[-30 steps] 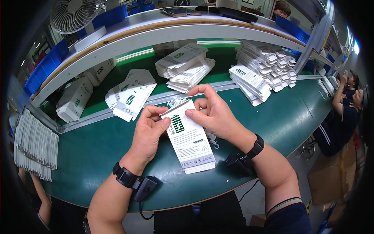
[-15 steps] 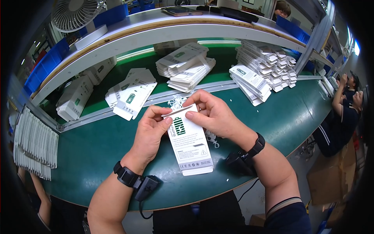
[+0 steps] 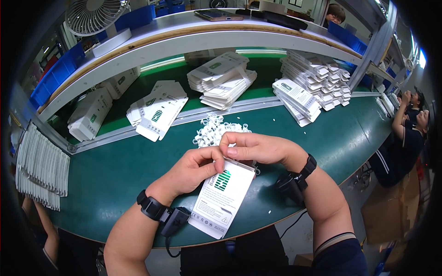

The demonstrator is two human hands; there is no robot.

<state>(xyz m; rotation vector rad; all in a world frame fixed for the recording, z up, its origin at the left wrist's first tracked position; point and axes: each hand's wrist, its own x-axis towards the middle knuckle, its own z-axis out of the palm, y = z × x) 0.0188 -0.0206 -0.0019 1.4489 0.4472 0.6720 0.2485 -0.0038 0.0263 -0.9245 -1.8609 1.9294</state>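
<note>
A flat white cardboard box (image 3: 220,204) with green print hangs tilted before me, its lower end toward the table's front edge. My left hand (image 3: 195,170) is closed on its upper left corner, thumb on the printed face. Just above that corner, my right hand (image 3: 262,148) is closed in a pinch, its fingertips close to the left ones. What lies in this pinch is hidden by the fingers. Behind my hands is a heap of small white plastic loops (image 3: 212,129), partly covered by the right hand.
Flat box stacks (image 3: 221,76) stand along the back of the green table (image 3: 119,184). At the right is a pile of boxes (image 3: 317,78); at the left edge, a row of folded cartons (image 3: 43,168). A shelf (image 3: 207,39) with a fan (image 3: 95,17) spans above. Other people sit nearby.
The box has come lower and tilted, its bottom swinging left. My right hand has moved from the box's upper right edge to its upper left corner. More of the loop heap shows.
</note>
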